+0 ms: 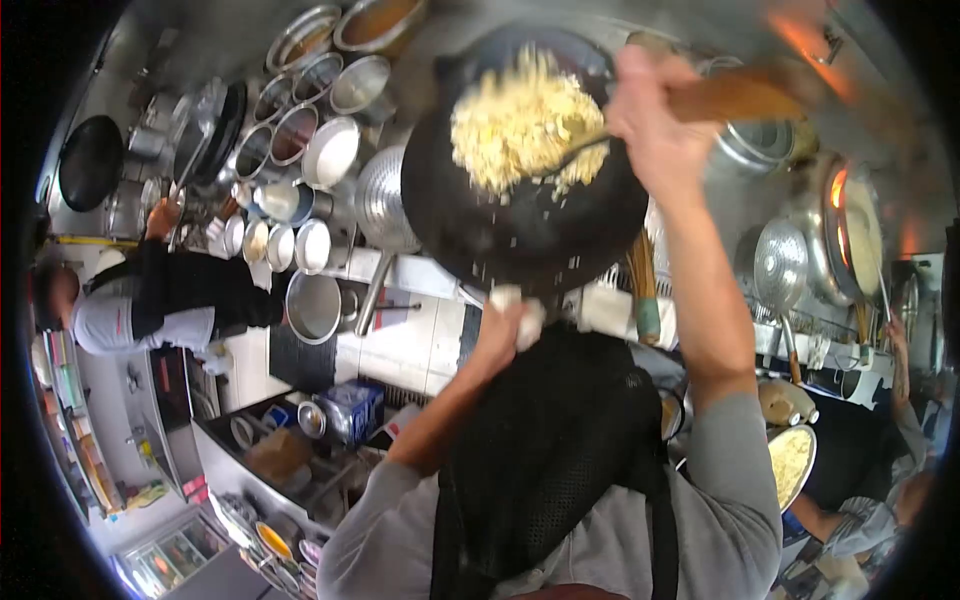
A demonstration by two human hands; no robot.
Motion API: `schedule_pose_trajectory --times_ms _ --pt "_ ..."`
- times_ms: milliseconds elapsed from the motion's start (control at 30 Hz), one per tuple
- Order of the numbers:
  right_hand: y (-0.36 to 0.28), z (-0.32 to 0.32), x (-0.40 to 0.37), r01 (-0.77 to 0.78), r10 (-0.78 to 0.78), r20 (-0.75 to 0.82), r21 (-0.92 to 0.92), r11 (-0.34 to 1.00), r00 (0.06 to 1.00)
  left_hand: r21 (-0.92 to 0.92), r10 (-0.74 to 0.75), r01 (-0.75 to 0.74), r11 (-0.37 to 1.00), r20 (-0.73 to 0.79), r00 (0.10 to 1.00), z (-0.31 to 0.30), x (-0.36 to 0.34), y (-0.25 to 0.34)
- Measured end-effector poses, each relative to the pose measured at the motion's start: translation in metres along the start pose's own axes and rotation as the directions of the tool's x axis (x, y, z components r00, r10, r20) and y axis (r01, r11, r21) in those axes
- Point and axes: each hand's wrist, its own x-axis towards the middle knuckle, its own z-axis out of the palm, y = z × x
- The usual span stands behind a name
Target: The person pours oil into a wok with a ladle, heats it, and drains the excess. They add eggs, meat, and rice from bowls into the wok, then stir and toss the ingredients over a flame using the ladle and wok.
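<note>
A large black wok (520, 230) is in front of me, tilted, with what looks like egg fried rice (520, 125) at its far side. Some grains are blurred, as if in the air. My left hand (502, 335) is closed around a folded white cloth (517, 315) at the wok's near rim; whether a wok handle is under the cloth is hidden. My right hand (652, 120) grips a ladle by its wooden handle (740, 95). The ladle's metal end (580, 150) sits in the rice. A bamboo brush (645, 290) stands close to the wok's right side.
To the left are a perforated strainer (385, 200), several metal bowls (332, 150) and a pot (315, 305). Another strainer (780, 265) and a large steel pot (835, 225) are at right. One co-worker (150, 300) is at left, another (870, 510) at lower right beside a rice tray (792, 462).
</note>
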Motion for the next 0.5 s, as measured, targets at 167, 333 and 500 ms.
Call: schedule_pose_trajectory --times_ms 167,333,500 --pt "-0.055 -0.013 0.063 -0.040 -0.115 0.289 0.480 0.877 0.950 -0.208 -0.081 0.081 0.975 0.009 0.997 0.027 0.056 0.062" --pt "0.148 0.025 0.041 0.035 -0.042 -0.015 -0.302 0.953 0.999 -0.143 -0.152 0.149 0.978 -0.007 0.988 0.041 0.120 0.072" --pt "0.098 0.034 -0.011 0.004 0.057 0.124 -0.444 0.896 0.991 -0.119 -0.180 0.188 0.975 0.074 0.981 0.019 0.147 0.064"
